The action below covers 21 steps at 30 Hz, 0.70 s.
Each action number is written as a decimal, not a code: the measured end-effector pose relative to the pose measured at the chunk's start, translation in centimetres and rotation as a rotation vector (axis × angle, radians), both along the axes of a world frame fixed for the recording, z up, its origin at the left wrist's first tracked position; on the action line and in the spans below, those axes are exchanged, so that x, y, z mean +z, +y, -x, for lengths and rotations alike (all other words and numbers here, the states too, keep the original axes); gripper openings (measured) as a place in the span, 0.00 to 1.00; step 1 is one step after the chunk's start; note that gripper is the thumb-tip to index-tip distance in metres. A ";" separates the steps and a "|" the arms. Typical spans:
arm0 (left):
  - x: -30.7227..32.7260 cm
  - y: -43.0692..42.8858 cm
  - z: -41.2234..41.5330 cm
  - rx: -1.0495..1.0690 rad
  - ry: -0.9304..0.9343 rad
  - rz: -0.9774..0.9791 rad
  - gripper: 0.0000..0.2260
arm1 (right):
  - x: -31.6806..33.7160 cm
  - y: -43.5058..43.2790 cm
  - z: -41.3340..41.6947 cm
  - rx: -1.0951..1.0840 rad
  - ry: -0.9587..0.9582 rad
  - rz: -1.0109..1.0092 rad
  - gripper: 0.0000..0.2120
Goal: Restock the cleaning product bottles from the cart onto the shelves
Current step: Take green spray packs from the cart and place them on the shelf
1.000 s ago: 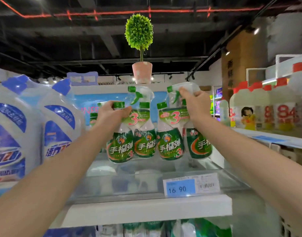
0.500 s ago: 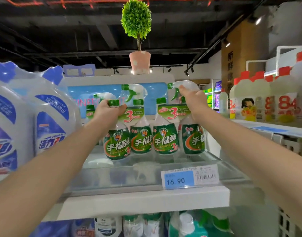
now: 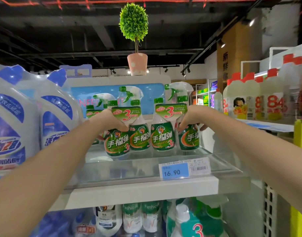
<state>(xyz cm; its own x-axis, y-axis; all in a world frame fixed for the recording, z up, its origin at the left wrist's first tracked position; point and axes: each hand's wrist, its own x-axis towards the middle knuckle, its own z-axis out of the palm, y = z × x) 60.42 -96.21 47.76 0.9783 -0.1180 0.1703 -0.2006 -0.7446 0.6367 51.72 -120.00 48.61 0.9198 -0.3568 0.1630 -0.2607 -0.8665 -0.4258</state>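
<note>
Grip closed on both sides: left hand [image 3: 111, 123] holds leftmost bottle [image 3: 117, 144], right hand [image 3: 189, 118] holds rightmost bottle [image 3: 190, 140]; four green spray bottles [image 3: 161, 137] stand upright in the shelf [image 3: 129, 192] front row, nozzles pointing left

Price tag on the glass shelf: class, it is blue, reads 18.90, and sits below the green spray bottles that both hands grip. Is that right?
Not quite. In the head view the price tag reads 16.90, not 18.90. It is blue and sits on the glass shelf below the green spray bottles that the left hand and right hand grip.
</note>
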 end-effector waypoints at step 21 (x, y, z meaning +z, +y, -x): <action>0.8 -1.3 -3.9 0.023 -0.024 -0.241 0.21 | -0.1 -1.8 -5.7 -0.060 0.013 -0.118 0.31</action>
